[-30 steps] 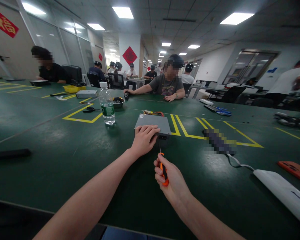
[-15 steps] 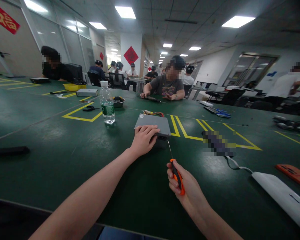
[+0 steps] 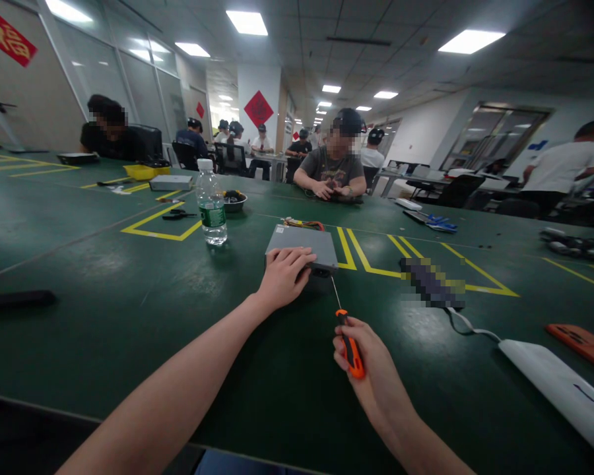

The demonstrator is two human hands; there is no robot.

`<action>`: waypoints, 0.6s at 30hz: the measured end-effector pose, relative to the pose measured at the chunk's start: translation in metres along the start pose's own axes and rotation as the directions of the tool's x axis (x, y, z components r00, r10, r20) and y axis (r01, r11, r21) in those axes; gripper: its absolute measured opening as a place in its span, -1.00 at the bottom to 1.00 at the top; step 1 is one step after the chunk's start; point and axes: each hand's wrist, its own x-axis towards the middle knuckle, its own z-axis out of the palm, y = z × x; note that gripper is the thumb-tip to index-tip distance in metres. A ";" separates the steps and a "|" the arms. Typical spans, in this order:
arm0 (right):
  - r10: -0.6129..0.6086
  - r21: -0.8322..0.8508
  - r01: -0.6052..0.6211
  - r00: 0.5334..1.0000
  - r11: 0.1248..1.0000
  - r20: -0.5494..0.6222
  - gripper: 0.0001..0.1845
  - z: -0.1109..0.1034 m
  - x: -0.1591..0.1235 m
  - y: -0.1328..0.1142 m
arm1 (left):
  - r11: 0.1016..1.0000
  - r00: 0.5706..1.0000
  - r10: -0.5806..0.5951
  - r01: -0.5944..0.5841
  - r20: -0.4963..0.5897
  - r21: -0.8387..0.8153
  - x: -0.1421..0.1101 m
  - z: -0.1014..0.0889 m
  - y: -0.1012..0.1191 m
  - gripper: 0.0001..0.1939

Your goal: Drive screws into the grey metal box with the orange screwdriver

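Observation:
A grey metal computer power supply [image 3: 303, 240] lies on the green table in front of me, with a bundle of coloured wires [image 3: 301, 224] at its far side. My left hand [image 3: 286, 274] holds it by the near left part, fingers over the top; the thumb is hidden. In my right hand [image 3: 359, 349] is a screwdriver [image 3: 351, 353] with an orange and black handle, gripped between thumb and fingers. Its thin shaft points up and away, the tip at the near right corner of the power supply. Whether the tip touches a screw is too small to tell.
A water bottle [image 3: 212, 204] stands left of the power supply, by a metal bowl [image 3: 234, 201]. To the right are a pixelated dark object [image 3: 431, 282], a white power strip [image 3: 557, 389] and an orange phone [image 3: 581, 346]. A person [image 3: 334, 161] sits opposite.
My right hand has shifted right with the screwdriver, its tip moving to the power supply's right corner. My left hand has stayed put. The person opposite has drawn their hands together.

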 end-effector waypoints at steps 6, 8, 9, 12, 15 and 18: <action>-0.397 -0.428 0.433 0.901 0.793 0.174 -0.50 -0.010 -0.003 0.001 | 1.000 1.000 -0.002 0.003 -0.010 0.006 0.000 0.003 -0.001 -0.72; -0.452 -0.495 0.529 0.848 0.689 0.277 -0.58 -0.010 -0.005 0.000 | 1.000 1.000 -0.002 0.002 -0.013 0.007 0.000 0.003 -0.001 -0.72; -0.492 -0.516 0.583 0.811 0.628 0.318 -0.64 -0.010 -0.006 -0.001 | 1.000 1.000 -0.002 0.002 -0.015 0.007 0.000 0.003 -0.001 -0.72; -0.587 -0.613 0.708 0.677 0.351 0.445 -0.81 -0.008 -0.008 -0.006 | 1.000 1.000 -0.001 0.002 -0.020 0.009 0.000 0.002 0.000 -0.72; -0.575 -0.656 0.752 0.509 -0.066 0.641 -0.83 -0.008 -0.007 -0.012 | 1.000 1.000 -0.001 0.001 -0.019 0.009 0.000 0.002 0.000 -0.73; -0.462 -0.538 0.757 0.352 -0.372 0.814 -0.69 -0.013 -0.002 -0.016 | 1.000 1.000 -0.001 0.002 -0.019 0.010 0.000 0.002 0.000 -0.73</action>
